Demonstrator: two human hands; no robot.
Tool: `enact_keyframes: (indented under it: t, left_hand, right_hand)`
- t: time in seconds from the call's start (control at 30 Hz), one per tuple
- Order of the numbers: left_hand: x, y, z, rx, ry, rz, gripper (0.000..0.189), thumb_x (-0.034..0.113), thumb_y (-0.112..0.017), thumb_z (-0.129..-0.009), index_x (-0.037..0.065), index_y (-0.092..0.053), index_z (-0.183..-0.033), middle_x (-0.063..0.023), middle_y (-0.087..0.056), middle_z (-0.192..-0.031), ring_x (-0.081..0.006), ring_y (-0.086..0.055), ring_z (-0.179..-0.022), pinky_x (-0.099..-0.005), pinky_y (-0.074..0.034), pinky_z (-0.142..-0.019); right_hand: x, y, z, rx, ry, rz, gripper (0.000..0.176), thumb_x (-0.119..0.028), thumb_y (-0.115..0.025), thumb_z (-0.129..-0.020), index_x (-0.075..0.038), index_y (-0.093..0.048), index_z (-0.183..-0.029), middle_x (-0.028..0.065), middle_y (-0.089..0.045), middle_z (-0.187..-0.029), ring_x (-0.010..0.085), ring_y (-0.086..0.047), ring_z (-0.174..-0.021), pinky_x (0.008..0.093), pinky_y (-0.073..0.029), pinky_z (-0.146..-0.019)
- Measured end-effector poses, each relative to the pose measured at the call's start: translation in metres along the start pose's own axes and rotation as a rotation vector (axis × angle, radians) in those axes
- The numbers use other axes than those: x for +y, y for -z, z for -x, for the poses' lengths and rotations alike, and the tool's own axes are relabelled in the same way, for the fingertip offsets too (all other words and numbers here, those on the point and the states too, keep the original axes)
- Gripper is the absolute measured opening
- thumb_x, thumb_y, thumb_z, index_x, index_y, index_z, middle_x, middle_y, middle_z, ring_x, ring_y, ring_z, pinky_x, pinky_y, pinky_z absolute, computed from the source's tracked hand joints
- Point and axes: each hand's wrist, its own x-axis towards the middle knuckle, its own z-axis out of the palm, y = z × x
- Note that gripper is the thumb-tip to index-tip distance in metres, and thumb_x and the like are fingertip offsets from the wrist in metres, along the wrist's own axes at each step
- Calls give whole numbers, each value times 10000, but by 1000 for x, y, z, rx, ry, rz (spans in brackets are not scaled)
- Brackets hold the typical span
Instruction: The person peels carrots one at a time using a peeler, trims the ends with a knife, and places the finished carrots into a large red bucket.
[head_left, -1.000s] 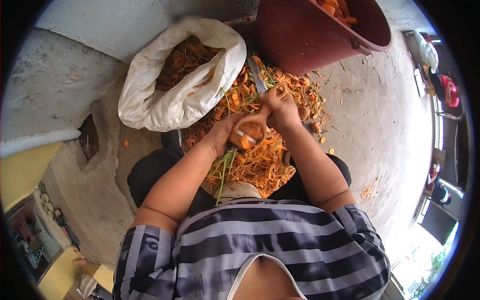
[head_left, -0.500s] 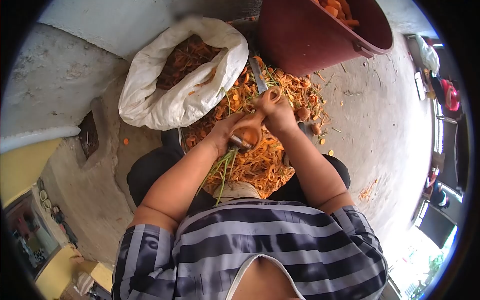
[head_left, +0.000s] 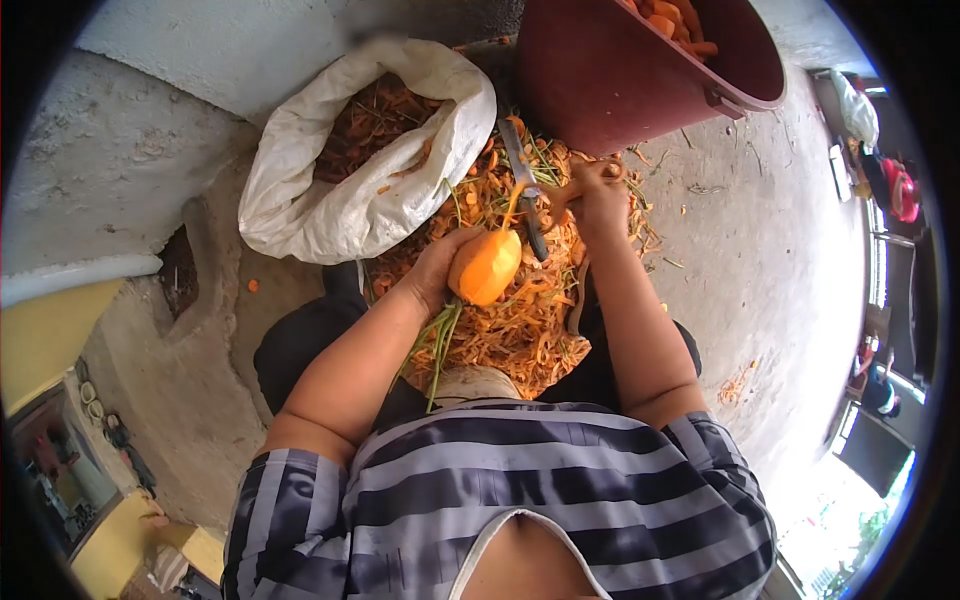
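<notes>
A thick, bright orange carrot [head_left: 486, 268] sits in my left hand [head_left: 442, 272], its green stems [head_left: 437, 345] hanging down toward my lap. Off to the right, my right hand [head_left: 602, 205] is closed on something brownish that I cannot make out. A thin orange strip stands up between the carrot's top and the knife. That knife [head_left: 518, 165], with a black handle, lies on a heap of orange peelings [head_left: 515, 340] between my hands and beyond them.
An open white sack [head_left: 345, 225] holding peelings stands at the far left of the heap. At the far right is a dark red bucket [head_left: 610, 90] with orange pieces [head_left: 680, 25] inside. Scraps [head_left: 738, 382] lie on the concrete floor [head_left: 770, 250].
My right hand has moved right, away from the left one. The carrot's bright orange side now shows, and the knife's black handle has come into sight.
</notes>
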Motion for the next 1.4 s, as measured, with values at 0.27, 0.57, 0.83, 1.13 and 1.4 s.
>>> enact_keyframes:
  t: [0.27,0.57,0.83,1.13,1.4]
  left_hand:
    - [6,-8,7,-114,-22,32,526,305,-577,-800,39,-402,-1219,-105,-510,-1115,-200,-508,-1035,-358,-433,-875]
    - [7,-9,10,-52,-144,-175,596,485,-519,-807,2,-457,-1151,-123,-576,-968,-183,-580,-884,-282,-488,-762]
    - [-4,-2,-6,-36,-196,-90,428,372,-423,-888,-2,-508,-1078,-116,-587,-923,-168,-606,-770,-265,-512,-665]
    - [-1,-1,0,50,-185,-244,390,378,-436,-874,57,-533,-1072,-78,-599,-846,-145,-600,-693,-240,-502,-590]
    - [-3,-2,-3,39,-106,-206,486,483,-470,-819,51,-537,-1032,-81,-604,-752,-161,-590,-567,-287,-476,-404]
  right_hand:
    - [-22,-13,10,159,33,-96,142,-135,-653,-775,-61,-532,-763,20,-529,-641,88,-423,-427,227,-333,-379]
    - [-1,-19,33,-104,-182,-210,258,-248,-690,-747,-46,-531,-763,37,-521,-608,133,-484,-461,254,-371,-387]
    - [12,-35,63,-408,-126,-91,172,-102,-661,-752,-72,-491,-755,32,-529,-637,133,-518,-504,248,-433,-426]
    - [-7,-33,46,-236,-133,-127,210,-35,-655,-735,-79,-455,-781,11,-508,-664,109,-497,-508,239,-439,-431]
    - [8,-24,30,-170,-176,-71,175,-99,-652,-754,-70,-484,-712,22,-509,-607,104,-476,-450,226,-371,-385]
